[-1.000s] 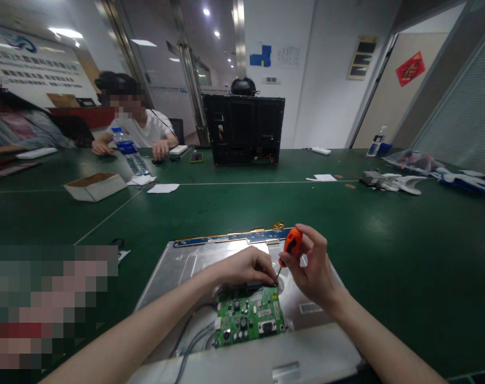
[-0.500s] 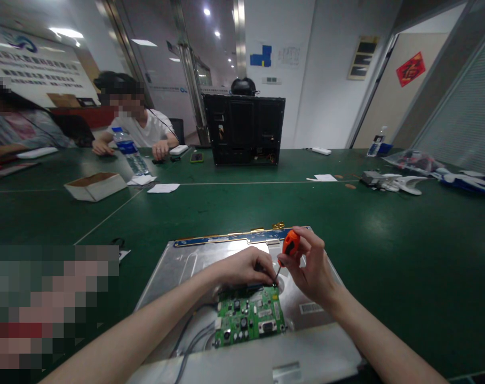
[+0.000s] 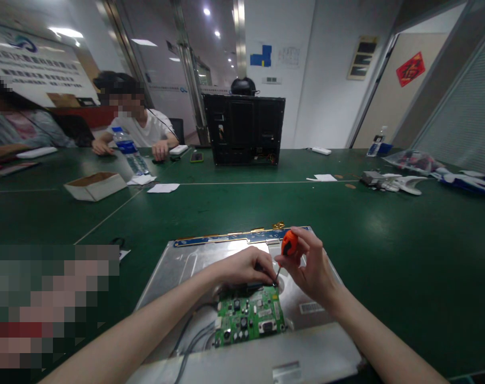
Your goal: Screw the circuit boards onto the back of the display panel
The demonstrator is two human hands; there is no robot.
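Screwdriver (image 3: 289,243) at far corner of PCB (image 3: 250,314), both hands in close

R hand (image 3: 312,261) has fingertips closed round the orange/black handle; shaft slants down twd the wearer's L, tip at the PCB's far R corner. L hand (image 3: 250,265) is bunched just beside the tip, fingers curled in over the PCB's far edge; can't tell if they're pinching anything, as the contact pt is hidden.

PCB is green, lying on the bare-metal back of an LCD panel (image 3: 186,277), w/ a VGA port (image 3: 267,327) nr its close edge. Grey cables (image 3: 196,338) run from its L side twd the wearer. Blue strip board (image 3: 226,239) lies along the panel's far edge; barcode label (image 3: 311,308) is R of the PCB. Panel sits flat on a green table (image 3: 386,256).

Farther back: black monitor housing (image 3: 246,128) upright, rear side facing the wearer; phone (image 3: 196,157) to its L. Over on the L, an open box (image 3: 95,188), paper sheet (image 3: 163,188) & tilted water bottle (image 3: 128,149), w/ a person in white tee (image 3: 146,128) seated behind, hands on the table. Far R: second bottle (image 3: 376,143), clear plastic bag (image 3: 412,161) & blue/white gloves (image 3: 466,178).
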